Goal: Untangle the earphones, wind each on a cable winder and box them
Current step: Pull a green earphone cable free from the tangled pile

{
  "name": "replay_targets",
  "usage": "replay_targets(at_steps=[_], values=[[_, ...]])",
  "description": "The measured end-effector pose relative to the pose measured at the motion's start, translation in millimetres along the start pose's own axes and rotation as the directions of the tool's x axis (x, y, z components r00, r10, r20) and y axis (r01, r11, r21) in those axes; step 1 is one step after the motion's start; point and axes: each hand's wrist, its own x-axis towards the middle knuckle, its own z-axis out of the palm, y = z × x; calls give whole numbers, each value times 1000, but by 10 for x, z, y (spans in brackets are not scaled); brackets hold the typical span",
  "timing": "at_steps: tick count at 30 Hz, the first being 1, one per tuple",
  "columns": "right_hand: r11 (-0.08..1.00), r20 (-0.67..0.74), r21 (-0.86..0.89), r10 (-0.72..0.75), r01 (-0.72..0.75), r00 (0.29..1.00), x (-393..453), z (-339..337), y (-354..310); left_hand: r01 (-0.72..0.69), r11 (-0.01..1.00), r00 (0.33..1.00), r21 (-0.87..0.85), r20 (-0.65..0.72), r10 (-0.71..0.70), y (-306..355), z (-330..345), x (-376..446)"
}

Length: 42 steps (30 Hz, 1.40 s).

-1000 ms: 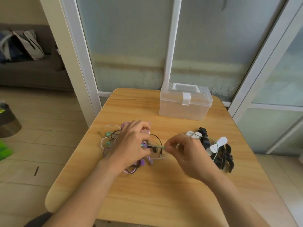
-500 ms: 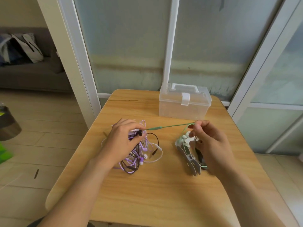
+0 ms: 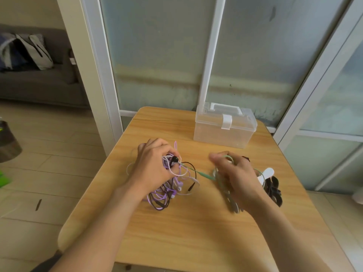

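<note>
A tangle of purple, black and white earphones (image 3: 169, 191) lies on the wooden table (image 3: 176, 232). My left hand (image 3: 155, 167) grips the top of the tangle, fingers curled round its cords. A green earphone cable (image 3: 204, 175) runs from the tangle to my right hand (image 3: 235, 173), which holds that cable together with a grey cable winder (image 3: 232, 205); the motion is blurred. Black cable winders (image 3: 274, 190) and a white one (image 3: 267, 173) lie just right of my right hand. The clear plastic box (image 3: 224, 126) stands shut at the back of the table.
The small table's edges fall off to tiled floor on the left and right. Frosted glass doors stand right behind the box. A grey sofa (image 3: 35, 83) is far left, and a dark bin (image 3: 7, 142) stands at the left edge.
My right hand has dropped lower with the green cable, which now slopes down from the tangle instead of stretching level. My left hand stays on the tangle.
</note>
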Motion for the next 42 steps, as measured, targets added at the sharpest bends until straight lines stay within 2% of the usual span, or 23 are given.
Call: replay_targets(at_steps=[2, 4, 6, 8, 10, 12, 14, 15, 16, 19, 21, 23, 24, 26, 27, 28, 29, 31, 33, 37, 42], values=[[917, 75, -397, -15, 43, 997, 9, 26, -1, -41, 993, 999, -112, 15, 43, 3, -58, 4], [865, 177, -498, 33, 61, 984, 31, 45, 13, -9, 977, 999, -214, 34, 17, -17, -129, 0], [868, 205, -492, 38, 70, 978, 43, 36, 1, 118, 942, 992, -315, 74, -99, -44, -204, 1], [892, 161, -446, 1, 72, 987, 58, -10, -34, 232, 889, 973, -396, 101, -210, -79, -256, 20], [927, 129, -371, 1, 48, 992, 75, -54, -72, 288, 829, 956, -480, 101, -274, -98, -305, 54], [930, 87, -366, -8, 40, 996, 79, -84, -75, 334, 754, 939, -566, 127, -320, -126, -337, 82], [939, 2, -342, -39, 38, 999, 95, -88, -28, 400, 619, 911, -675, 220, -349, -111, -381, 86], [957, -44, -289, -38, 24, 998, 106, -90, -1, 430, 572, 899, -699, 271, -344, -105, -396, 85], [978, -75, -207, -31, 15, 997, 117, -89, 18, 440, 569, 896, -695, 300, -327, -110, -406, 83], [998, -161, 22, -59, 63, 985, 157, -92, 34, 403, 621, 913, -672, 337, -228, -89, -465, 76], [992, -217, -23, -128, 126, 968, 168, -86, 37, 388, 624, 895, -678, 438, -81, -35, -541, 78], [973, -166, -108, -218, 201, 962, 150, -60, 29, 391, 648, 859, -654, 513, 0, 62, -578, 96], [963, -115, -126, -252, 237, 961, 135, -34, 18, 375, 681, 878, -628, 477, -43, 100, -544, 105], [942, -10, -166, -298, 292, 955, 113, -10, -17, 312, 749, 947, -584, 259, -192, 193, -407, 124], [928, 42, -201, -310, 312, 950, 102, 0, -43, 283, 776, 959, -564, 165, -229, 231, -329, 119], [910, 87, -253, -316, 328, 945, 97, 6, -60, 256, 797, 967, -546, 133, -219, 261, -242, 108], [883, 122, -320, -321, 344, 939, 92, 10, -86, 228, 817, 973, -529, 155, -172, 305, -162, 94], [822, 157, -439, -328, 363, 932, 84, 28, -126, 183, 873, 956, -452, 289, -50, 369, -12, 45], [803, 128, -463, -358, 375, 925, 77, 50, -165, 136, 932, 929, -336, 371, -2, 438, 101, 20], [826, 26, -397, -427, 401, 904, 86, 40, -199, 116, 972, 961, -204, 272, -57, 494, 185, 10], [845, -63, -334, -463, 419, 884, 101, -60, -205, 165, 986, 927, 12, 340, -159, 495, 135, 40]])
